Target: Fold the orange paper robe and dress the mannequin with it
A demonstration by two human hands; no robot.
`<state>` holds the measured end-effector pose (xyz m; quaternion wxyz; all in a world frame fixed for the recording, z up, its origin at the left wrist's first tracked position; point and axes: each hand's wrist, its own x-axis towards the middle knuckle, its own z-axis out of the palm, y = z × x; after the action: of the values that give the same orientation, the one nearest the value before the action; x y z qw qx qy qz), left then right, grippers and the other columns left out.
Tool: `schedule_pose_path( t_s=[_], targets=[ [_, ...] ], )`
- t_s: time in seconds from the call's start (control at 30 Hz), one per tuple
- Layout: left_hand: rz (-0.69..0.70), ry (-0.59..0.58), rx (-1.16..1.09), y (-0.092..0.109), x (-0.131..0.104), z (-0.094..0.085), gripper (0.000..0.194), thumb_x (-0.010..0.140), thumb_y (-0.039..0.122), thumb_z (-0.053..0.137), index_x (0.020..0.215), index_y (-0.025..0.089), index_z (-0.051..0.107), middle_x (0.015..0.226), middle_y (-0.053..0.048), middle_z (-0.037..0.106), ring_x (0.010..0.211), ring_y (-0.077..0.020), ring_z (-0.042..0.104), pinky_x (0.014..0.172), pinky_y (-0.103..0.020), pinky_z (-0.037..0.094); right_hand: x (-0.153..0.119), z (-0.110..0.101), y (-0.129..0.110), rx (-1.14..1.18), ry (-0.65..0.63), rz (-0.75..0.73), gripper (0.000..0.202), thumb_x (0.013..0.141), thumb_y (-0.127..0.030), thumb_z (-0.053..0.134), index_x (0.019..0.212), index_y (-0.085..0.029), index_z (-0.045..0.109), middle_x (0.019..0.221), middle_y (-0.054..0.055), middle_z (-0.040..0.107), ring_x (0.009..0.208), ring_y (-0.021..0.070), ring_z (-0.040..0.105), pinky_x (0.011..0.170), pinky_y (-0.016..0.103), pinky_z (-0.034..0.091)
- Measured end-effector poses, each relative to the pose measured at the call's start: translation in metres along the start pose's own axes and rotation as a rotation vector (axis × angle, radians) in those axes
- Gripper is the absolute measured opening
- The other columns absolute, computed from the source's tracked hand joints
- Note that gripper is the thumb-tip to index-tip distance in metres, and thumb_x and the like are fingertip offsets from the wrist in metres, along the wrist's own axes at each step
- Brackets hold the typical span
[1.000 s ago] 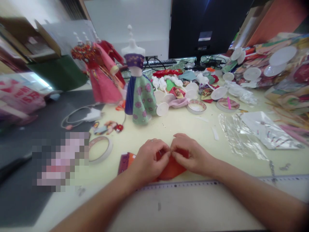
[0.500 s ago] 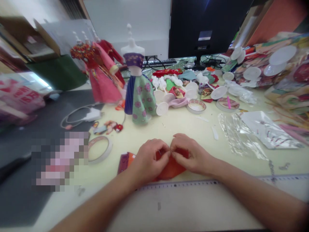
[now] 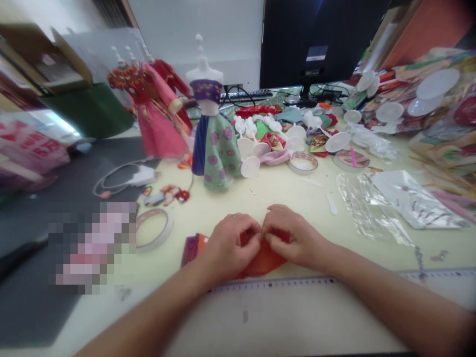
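Note:
Orange-red cloth (image 3: 263, 262) lies on the pale table under both hands, near the ruler (image 3: 282, 283). My left hand (image 3: 236, 243) pinches the cloth's upper part between thumb and fingers. Close against it, fingertips almost touching, my right hand (image 3: 290, 233) pinches the same cloth from the other side. Whatever small thing may sit between the fingertips is too small to make out. A purple and orange piece of fabric (image 3: 191, 248) shows left of my left hand, partly hidden behind it.
A small dress form (image 3: 213, 129) in purple and green stands beyond the hands. Tape rolls (image 3: 163, 238), a white charger cable (image 3: 143, 176), clear plastic packets (image 3: 405, 198) and a heap of doll clothes (image 3: 275, 141) lie around. A monitor (image 3: 320, 39) stands behind.

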<state>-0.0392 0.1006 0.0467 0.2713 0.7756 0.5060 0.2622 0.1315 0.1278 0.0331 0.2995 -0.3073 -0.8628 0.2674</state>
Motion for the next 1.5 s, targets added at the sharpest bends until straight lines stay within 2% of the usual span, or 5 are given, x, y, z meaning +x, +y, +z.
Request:
schedule_pose_path(
  t_s=[0.33,0.63,1.5],
  targets=[
    [-0.006,0.003,0.007,-0.002,-0.0005,0.0014,0.009,0.076,0.019,0.05,0.069,0.019,0.055,0.07,0.001,0.061,0.068,-0.0134,0.051,0.067,-0.028,0.041,-0.0014,0.0002,-0.0003,-0.005,0.005,0.028,0.011,0.068,-0.008,0.043,0.063,-0.018,0.046,0.06,-0.001,0.046,0.062,0.0132,0.041,0.064,0.028,0.036],
    [0.002,-0.009,0.049,0.0004,0.0003,0.0011,0.011,0.072,0.013,0.048,0.067,0.019,0.055,0.069,0.0,0.059,0.069,-0.0141,0.05,0.069,-0.029,0.041,-0.0009,0.0001,-0.0007,-0.022,-0.022,0.041,0.011,0.069,-0.009,0.043,0.062,-0.018,0.045,0.059,-0.001,0.046,0.061,0.0132,0.04,0.064,0.028,0.036],
    [-0.035,-0.032,-0.035,-0.0018,0.0,0.0004,0.012,0.074,0.014,0.047,0.071,0.018,0.058,0.07,0.001,0.061,0.067,-0.0122,0.053,0.065,-0.026,0.042,-0.0006,-0.001,-0.0008,-0.028,-0.034,0.056,0.011,0.072,-0.011,0.044,0.063,-0.017,0.047,0.06,0.0,0.048,0.062,0.0132,0.042,0.065,0.028,0.036]
  ],
)
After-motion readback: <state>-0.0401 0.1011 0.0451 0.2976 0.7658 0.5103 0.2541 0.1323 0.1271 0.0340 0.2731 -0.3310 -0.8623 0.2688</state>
